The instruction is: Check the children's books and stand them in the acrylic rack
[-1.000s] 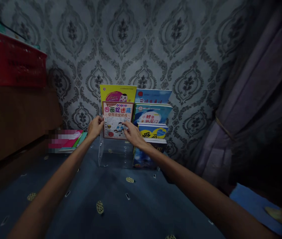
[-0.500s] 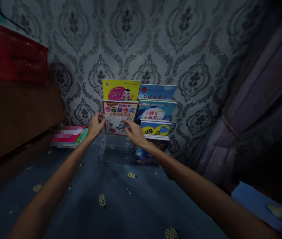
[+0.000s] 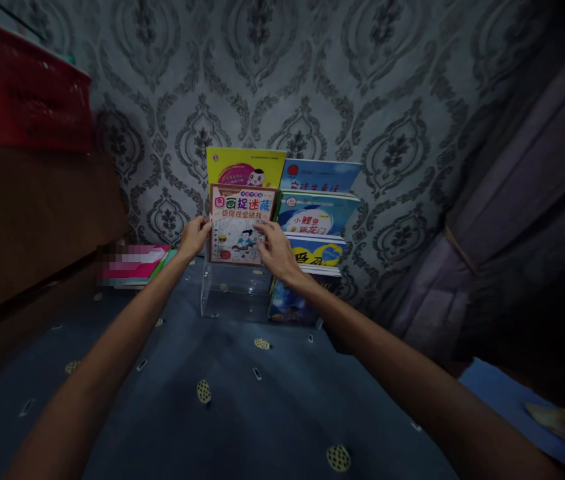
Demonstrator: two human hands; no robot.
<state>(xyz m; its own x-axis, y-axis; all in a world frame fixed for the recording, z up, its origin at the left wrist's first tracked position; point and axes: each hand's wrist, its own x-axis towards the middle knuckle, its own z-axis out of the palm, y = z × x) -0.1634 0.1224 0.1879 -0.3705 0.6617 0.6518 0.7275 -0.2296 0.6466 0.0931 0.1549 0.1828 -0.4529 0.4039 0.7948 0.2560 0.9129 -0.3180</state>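
A picture book with a brown-edged cover (image 3: pixel 237 233) stands upright in the left half of a clear acrylic book rack (image 3: pixel 205 293). My left hand (image 3: pixel 194 239) pinches its left edge, thumb and fingers together. At its right edge is my right hand (image 3: pixel 277 252), fingers bent around that side and partly over the cover. Behind it rises a yellow book (image 3: pixel 243 160). The rack's right half holds a blue book (image 3: pixel 318 175) at the back, a teal book (image 3: pixel 336 215), a blue-and-yellow book (image 3: pixel 333 253) and a dark blue book (image 3: pixel 295 305) in front, partly covered by my right wrist.
Several pink and green books or folders (image 3: pixel 145 267) lie left of the rack, partly blurred out. A red basket (image 3: pixel 27 87) sits on a brown cabinet (image 3: pixel 37 220) at left. A tied curtain (image 3: pixel 442 267) hangs at right. Lower right lies a blue book-like item (image 3: pixel 492 393).
My right hand has shifted from the front of the cover to the book's right edge. My left hand stays at the left edge. The whole view has moved slightly upward in the frame.
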